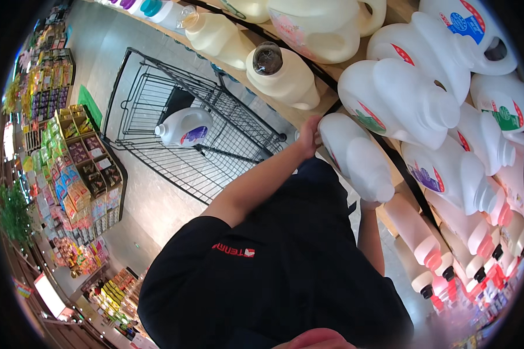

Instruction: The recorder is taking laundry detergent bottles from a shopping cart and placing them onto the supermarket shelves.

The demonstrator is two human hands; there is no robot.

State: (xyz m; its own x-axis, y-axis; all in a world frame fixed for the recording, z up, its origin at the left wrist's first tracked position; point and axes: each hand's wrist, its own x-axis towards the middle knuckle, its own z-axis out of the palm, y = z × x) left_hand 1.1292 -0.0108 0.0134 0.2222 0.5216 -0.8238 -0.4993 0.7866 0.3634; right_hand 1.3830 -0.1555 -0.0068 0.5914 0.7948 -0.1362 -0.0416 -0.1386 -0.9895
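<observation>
A large white plastic detergent jug [353,152] lies tilted between my two hands at the edge of the shelf. My left hand [310,137] grips its base end, fingers partly hidden behind it. Under the capped end is my right hand [369,204], mostly covered by the jug. Several similar white jugs, one with a green label [401,100], stand on the shelf just beyond. Over to the left, a wire shopping cart [236,131] contains another white jug [187,126] with a purple label, lying on its side.
Cream-coloured bottles [284,76] line the near shelf edge [262,98], one with a dark cap. Pink bottles [412,231] with pink caps stand at the right. Across the tiled floor [144,209] is a display stand of packaged goods [87,170].
</observation>
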